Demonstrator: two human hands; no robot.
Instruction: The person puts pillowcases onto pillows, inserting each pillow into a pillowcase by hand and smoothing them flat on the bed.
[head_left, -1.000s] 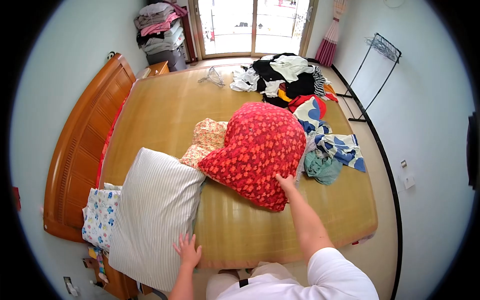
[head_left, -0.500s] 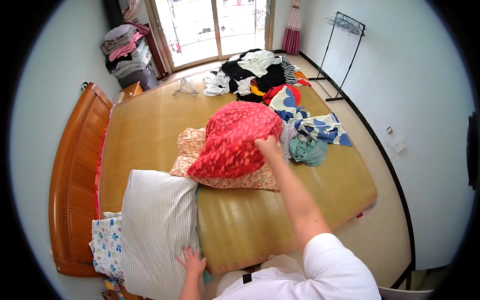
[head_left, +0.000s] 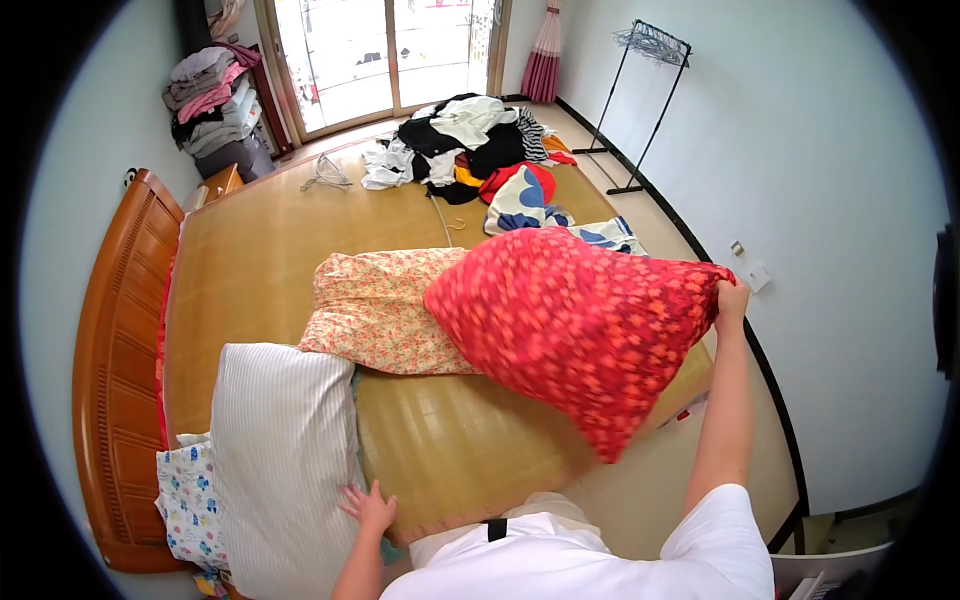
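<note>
My right hand (head_left: 732, 302) is closed around one corner of a red patterned pillow (head_left: 575, 320). The pillow is lifted, tilted and slightly blurred, with a lower corner hanging past the bed's edge. Partly behind it, a cream floral pillow (head_left: 390, 310) lies on the bed mat. My left hand (head_left: 370, 508) rests with fingers spread at the right edge of a white striped pillow (head_left: 285, 450). Under that pillow's left side is a white cloth with blue prints (head_left: 190, 500).
A heap of clothes (head_left: 470, 135) lies at the bed's far end, with a blue-and-white cloth (head_left: 522, 205) nearer. Loose hangers (head_left: 326, 173) lie on the bed mat (head_left: 260, 260). Right, a hanger rack (head_left: 652, 110) stands by the wall; left is the wooden headboard (head_left: 125, 370).
My right hand has swung the red pillow rightward, off much of the floral pillow and over the green cloth. My left hand stays by the striped pillow. The view has shifted slightly.
</note>
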